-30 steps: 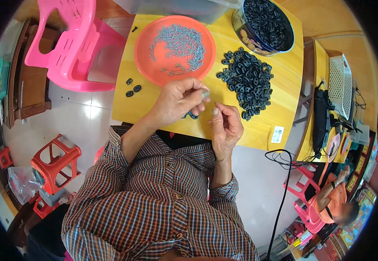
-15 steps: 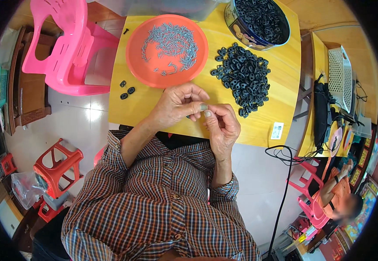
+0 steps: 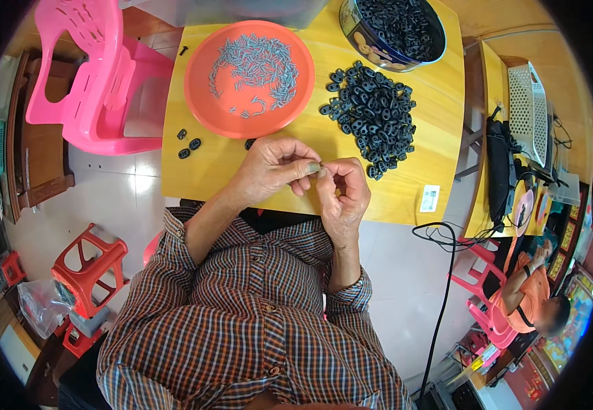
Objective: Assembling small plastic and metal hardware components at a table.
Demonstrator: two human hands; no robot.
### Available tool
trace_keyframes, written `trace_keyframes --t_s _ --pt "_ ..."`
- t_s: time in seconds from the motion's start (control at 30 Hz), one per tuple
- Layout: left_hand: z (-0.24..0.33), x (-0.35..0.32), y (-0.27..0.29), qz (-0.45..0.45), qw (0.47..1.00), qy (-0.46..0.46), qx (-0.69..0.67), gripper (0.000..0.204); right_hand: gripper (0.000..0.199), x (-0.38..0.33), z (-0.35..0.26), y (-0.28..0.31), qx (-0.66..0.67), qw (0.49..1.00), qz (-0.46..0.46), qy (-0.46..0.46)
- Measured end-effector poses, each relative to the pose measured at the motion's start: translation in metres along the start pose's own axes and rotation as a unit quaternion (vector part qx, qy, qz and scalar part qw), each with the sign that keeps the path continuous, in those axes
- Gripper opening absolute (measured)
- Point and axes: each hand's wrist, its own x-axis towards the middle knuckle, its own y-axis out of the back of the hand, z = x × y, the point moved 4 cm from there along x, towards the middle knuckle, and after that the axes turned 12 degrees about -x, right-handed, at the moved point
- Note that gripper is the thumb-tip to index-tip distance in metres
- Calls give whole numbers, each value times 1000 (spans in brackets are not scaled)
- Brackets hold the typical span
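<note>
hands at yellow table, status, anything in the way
Left hand, right hand: fingertips meeting, anything pinched too small to tell. Black pieces heaped beyond right hand; metal fasteners in orange dish. Nothing seen blocking hands.

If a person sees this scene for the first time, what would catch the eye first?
Probably the orange plate with small grey pieces, at the yellow table's upper left. Next would come the heap of black oval pieces to its right, below a round tin holding similar ones. Nearer the wearer, the left hand and right hand are close together.
</note>
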Motion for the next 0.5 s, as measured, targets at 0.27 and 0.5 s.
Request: trace_keyframes --t_s 0.27,0.5 --pt "4 0 -1 -18 999 33 9 15 8 2 0 4 15 1000 0 19" --pt "2 -1 -1 -13 998 54 -1 14 9 -1 1 1 30 999 -3 11"
